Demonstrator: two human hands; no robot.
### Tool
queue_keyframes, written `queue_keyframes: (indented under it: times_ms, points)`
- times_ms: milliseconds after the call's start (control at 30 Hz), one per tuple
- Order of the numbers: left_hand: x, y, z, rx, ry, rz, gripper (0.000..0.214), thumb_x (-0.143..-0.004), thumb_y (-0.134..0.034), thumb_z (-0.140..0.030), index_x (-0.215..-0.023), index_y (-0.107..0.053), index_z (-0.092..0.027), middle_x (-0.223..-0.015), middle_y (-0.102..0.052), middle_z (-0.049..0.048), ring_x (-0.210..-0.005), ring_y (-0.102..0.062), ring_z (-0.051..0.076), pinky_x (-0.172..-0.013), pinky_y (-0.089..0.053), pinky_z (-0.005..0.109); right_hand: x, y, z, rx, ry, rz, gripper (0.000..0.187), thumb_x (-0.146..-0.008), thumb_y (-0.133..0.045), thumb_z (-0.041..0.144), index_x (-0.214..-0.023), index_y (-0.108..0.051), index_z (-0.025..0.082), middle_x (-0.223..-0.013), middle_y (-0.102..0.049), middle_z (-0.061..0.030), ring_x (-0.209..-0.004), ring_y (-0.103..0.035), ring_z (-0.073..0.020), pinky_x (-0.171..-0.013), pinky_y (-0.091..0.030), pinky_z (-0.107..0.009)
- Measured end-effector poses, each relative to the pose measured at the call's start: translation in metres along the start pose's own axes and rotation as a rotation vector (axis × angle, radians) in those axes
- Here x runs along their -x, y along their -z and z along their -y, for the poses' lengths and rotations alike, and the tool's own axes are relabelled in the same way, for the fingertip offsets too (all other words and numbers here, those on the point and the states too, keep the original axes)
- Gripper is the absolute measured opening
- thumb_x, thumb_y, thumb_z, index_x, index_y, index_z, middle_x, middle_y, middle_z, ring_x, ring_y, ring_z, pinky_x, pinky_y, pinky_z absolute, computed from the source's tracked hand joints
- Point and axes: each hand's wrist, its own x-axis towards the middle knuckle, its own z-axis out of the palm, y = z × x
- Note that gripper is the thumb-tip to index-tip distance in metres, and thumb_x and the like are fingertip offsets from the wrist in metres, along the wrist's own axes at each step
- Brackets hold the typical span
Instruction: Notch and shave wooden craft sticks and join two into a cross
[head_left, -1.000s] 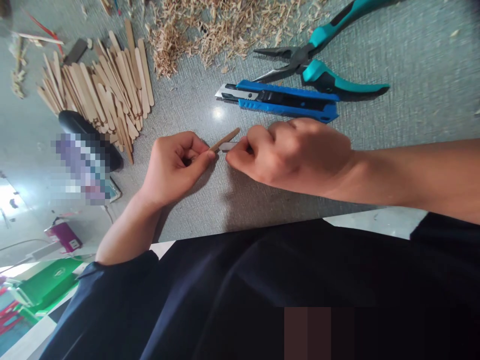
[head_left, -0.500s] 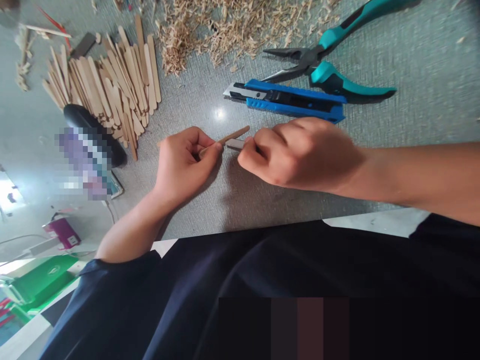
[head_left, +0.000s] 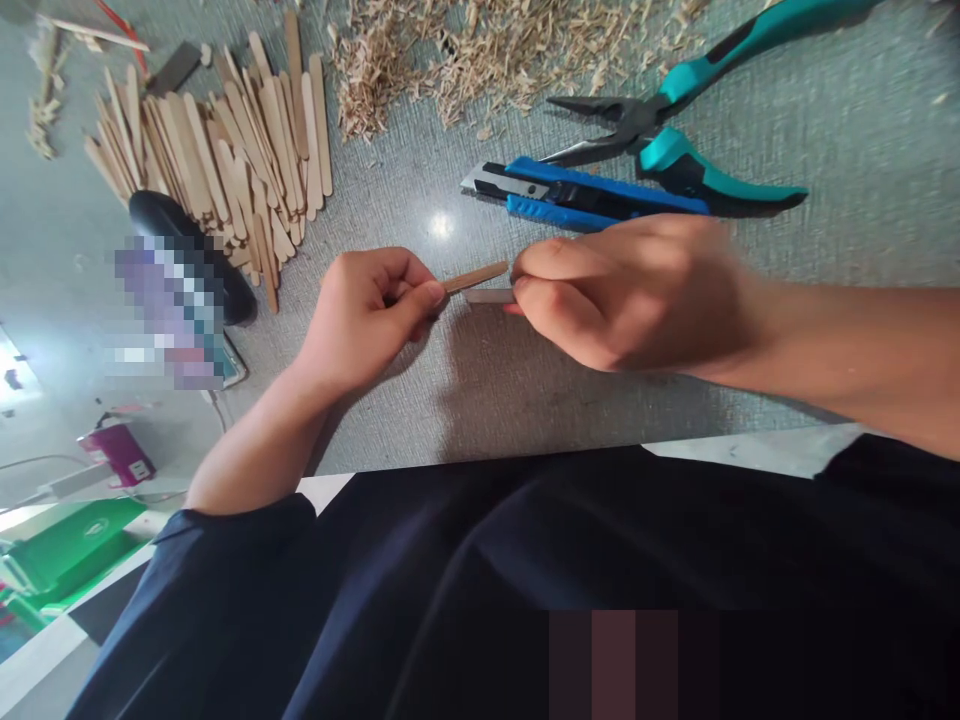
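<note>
My left hand (head_left: pixel 367 315) is closed in a pinch on a thin wooden stick (head_left: pixel 474 277), whose free end points right. My right hand (head_left: pixel 637 290) is closed round a small grey blade (head_left: pixel 487 296) that sticks out to the left, just under the stick's end. Both hands hover low over the grey mat (head_left: pixel 480 390). The rest of the blade's holder is hidden inside my fist.
A blue utility knife (head_left: pixel 585 192) and teal-handled pliers (head_left: pixel 675 140) lie beyond my right hand. A pile of wooden sticks (head_left: pixel 225 160) sits at the far left, wood shavings (head_left: pixel 480 50) at the top. A black object (head_left: pixel 180 250) lies left of my left hand.
My right hand has drawn the blade rightwards along the stick, toward its free end. The left hand keeps its pinch; the view has shifted slightly.
</note>
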Motion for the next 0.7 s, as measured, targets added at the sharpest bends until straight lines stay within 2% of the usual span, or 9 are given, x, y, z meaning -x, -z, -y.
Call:
queue_keyframes:
  times_ms: [100,233,500,700]
  points:
    - [-0.001,0.002,0.001,-0.007,-0.015,0.009,0.025,-0.095,-0.082,-0.03,-0.074,-0.071,-0.021,-0.057,-0.069,0.0003,-0.049,-0.056,0.013,-0.048,-0.035,0.03,-0.001,-0.005,0.001,-0.041,-0.031,0.034,0.04,-0.121,-0.038,0.018,-0.104,-0.074,0.024,-0.102,-0.08,-0.0033,-0.075,-0.048,-0.0176,-0.068,-0.025,-0.038]
    - [0.0,0.003,0.001,-0.032,-0.003,0.017,0.024,-0.096,-0.081,-0.028,-0.074,-0.072,-0.022,-0.057,-0.068,-0.0003,-0.05,-0.056,0.012,-0.05,-0.036,0.03,-0.002,-0.008,0.002,-0.009,-0.048,-0.006,0.038,-0.12,-0.038,0.017,-0.104,-0.072,0.024,-0.095,-0.077,-0.0016,-0.071,-0.047,-0.0173,-0.067,-0.023,-0.037]
    - [-0.002,0.005,-0.003,-0.047,0.03,0.061,0.024,-0.097,-0.078,-0.023,-0.074,-0.073,-0.021,-0.057,-0.067,-0.001,-0.052,-0.054,0.012,-0.053,-0.035,0.032,-0.01,0.0,0.001,0.008,-0.039,0.022,0.036,-0.121,-0.04,0.022,-0.098,-0.068,0.023,-0.092,-0.077,-0.0019,-0.069,-0.051,-0.0169,-0.064,-0.023,-0.034]
    - [-0.001,0.006,-0.004,-0.046,0.025,0.075,0.026,-0.099,-0.08,-0.026,-0.074,-0.074,-0.021,-0.057,-0.065,-0.0009,-0.055,-0.051,0.012,-0.057,-0.035,0.034,-0.015,0.006,0.0,-0.013,-0.029,0.1,0.037,-0.119,-0.04,0.022,-0.095,-0.067,0.022,-0.088,-0.074,-0.0019,-0.067,-0.049,-0.0162,-0.062,-0.023,-0.033]
